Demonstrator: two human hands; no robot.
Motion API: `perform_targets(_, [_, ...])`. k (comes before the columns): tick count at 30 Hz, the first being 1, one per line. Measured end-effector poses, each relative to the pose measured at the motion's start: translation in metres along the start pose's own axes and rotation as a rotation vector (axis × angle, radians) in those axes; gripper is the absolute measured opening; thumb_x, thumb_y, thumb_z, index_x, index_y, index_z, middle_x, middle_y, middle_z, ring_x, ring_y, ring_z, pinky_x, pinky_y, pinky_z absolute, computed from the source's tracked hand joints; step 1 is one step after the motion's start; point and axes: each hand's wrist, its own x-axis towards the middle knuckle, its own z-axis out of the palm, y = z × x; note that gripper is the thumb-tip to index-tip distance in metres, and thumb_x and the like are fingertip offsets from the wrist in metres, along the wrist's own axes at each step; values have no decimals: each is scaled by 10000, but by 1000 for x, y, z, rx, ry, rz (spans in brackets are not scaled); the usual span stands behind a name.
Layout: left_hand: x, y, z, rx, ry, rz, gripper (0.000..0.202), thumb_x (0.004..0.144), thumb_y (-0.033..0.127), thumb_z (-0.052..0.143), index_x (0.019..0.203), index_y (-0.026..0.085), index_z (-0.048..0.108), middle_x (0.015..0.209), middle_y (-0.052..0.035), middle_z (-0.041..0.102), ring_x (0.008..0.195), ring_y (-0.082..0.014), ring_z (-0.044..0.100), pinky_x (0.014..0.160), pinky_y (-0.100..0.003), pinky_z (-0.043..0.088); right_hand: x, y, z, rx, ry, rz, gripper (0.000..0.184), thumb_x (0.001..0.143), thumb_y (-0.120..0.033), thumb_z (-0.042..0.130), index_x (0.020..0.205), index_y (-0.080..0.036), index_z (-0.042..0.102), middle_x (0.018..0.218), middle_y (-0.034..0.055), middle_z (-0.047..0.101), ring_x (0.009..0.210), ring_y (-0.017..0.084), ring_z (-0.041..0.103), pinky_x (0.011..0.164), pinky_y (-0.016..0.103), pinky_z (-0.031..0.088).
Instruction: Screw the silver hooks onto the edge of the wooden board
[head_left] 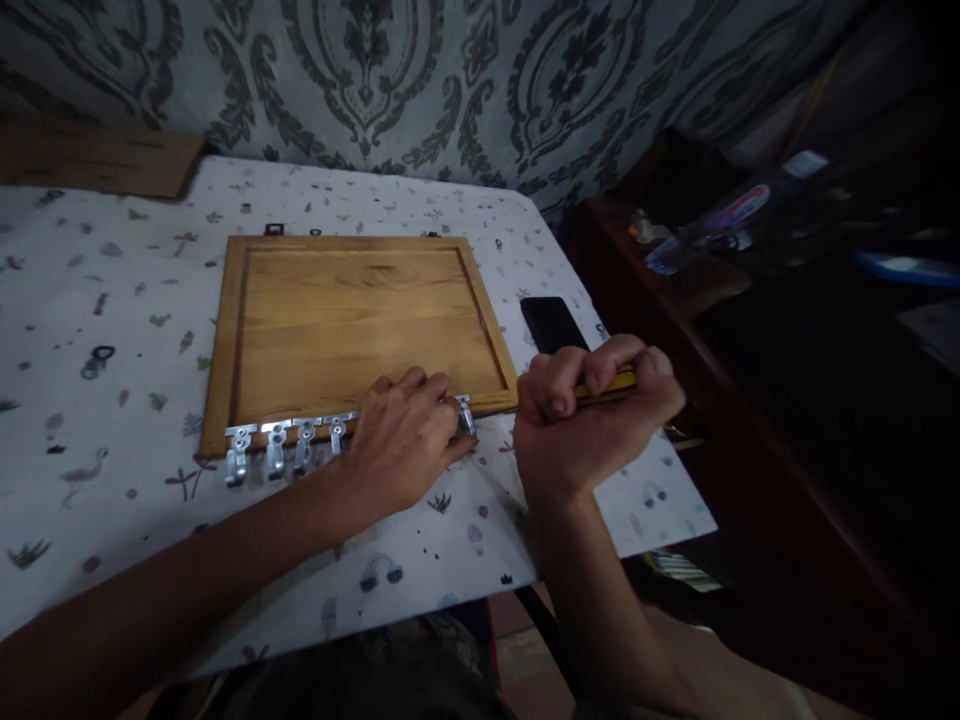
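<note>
A framed wooden board (360, 320) lies flat on the table. Along its near edge runs a row of silver metal hooks (304, 445), several of them showing. My left hand (405, 440) rests over the right part of this row, fingers curled down onto the hooks and board edge; it covers some of the hooks. The rightmost hook (466, 418) shows beside its fingertips. Raised to the right of the board, my right hand (585, 420) is closed around a yellow tool handle (609, 386). The rest of that tool is hidden in the fist.
A black phone (553, 322) lies on the patterned white tablecloth (127, 330), right of the board. Brown cardboard (97, 160) sits at the back left. Beyond the table's right edge are dark red furniture (637, 270) and a clear plastic bottle (720, 225). Patterned wallpaper rises behind.
</note>
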Motion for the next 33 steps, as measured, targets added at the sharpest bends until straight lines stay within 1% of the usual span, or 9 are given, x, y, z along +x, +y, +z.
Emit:
perform_targets(3, [0, -1, 1, 1, 7, 4, 293, 944, 454, 660, 906, 178, 752, 1024, -80, 697, 1046, -286, 616, 757, -403, 486, 2, 2, 1, 3, 20, -41, 393, 888, -407, 523, 579, -236, 351, 409, -97, 243, 332, 73, 188, 338, 184, 205])
perform_targets(7, [0, -1, 1, 1, 10, 3, 275, 937, 447, 672, 935, 187, 761, 1023, -70, 708, 1038, -283, 628, 762, -407, 496, 5, 5, 4, -41, 30, -84, 425, 896, -455, 510, 582, -243, 317, 398, -97, 220, 331, 79, 180, 343, 192, 193])
perform_targets(13, [1, -1, 1, 8, 13, 7, 271, 940, 440, 668, 947, 186, 763, 1028, -72, 715, 1038, -281, 635, 773, -411, 501, 6, 8, 6, -71, 0, -105, 434, 922, -469, 456, 592, -246, 282, 400, -88, 201, 328, 85, 175, 356, 204, 180])
perform_targets(15, [1, -1, 1, 9, 8, 9, 269, 943, 439, 665, 954, 188, 760, 1032, -70, 713, 1039, -280, 632, 769, -406, 497, 6, 8, 7, -80, 4, -105, 425, 924, -460, 450, 595, -247, 286, 406, -91, 197, 328, 84, 179, 360, 202, 183])
perform_targets(20, [1, 0, 0, 16, 11, 8, 254, 936, 434, 674, 958, 194, 754, 1033, -68, 710, 1037, -277, 623, 777, -403, 494, 6, 10, 10, -45, 61, -97, 352, 890, -377, 440, 583, -246, 325, 393, -94, 212, 331, 80, 167, 356, 189, 158])
perform_targets(24, [1, 0, 2, 18, 12, 17, 266, 940, 441, 665, 960, 190, 753, 1037, -70, 707, 1042, -286, 625, 777, -417, 501, 6, 11, 10, -50, 48, -82, 387, 883, -411, 487, 577, -248, 316, 404, -97, 219, 335, 79, 182, 358, 193, 172])
perform_targets(29, [1, 0, 1, 27, -3, 15, 263, 938, 434, 669, 967, 186, 751, 1036, -76, 703, 1046, -290, 626, 771, -419, 497, 7, 12, 11, -5, 21, -76, 347, 876, -362, 470, 573, -249, 342, 396, -98, 213, 333, 80, 161, 348, 202, 154])
perform_targets(31, [1, 1, -1, 32, -12, 13, 258, 934, 428, 676, 968, 184, 751, 1025, -80, 704, 1043, -292, 626, 769, -413, 493, 6, 13, 14, -15, 7, -75, 363, 876, -384, 474, 569, -249, 337, 392, -103, 205, 332, 76, 141, 347, 203, 145])
perform_targets(33, [1, 1, -2, 37, -22, 13, 263, 937, 430, 670, 961, 181, 753, 1022, -87, 707, 1046, -298, 626, 770, -412, 490, 5, 13, 16, -46, -7, -79, 409, 883, -437, 493, 566, -250, 315, 396, -107, 195, 332, 72, 138, 351, 206, 149])
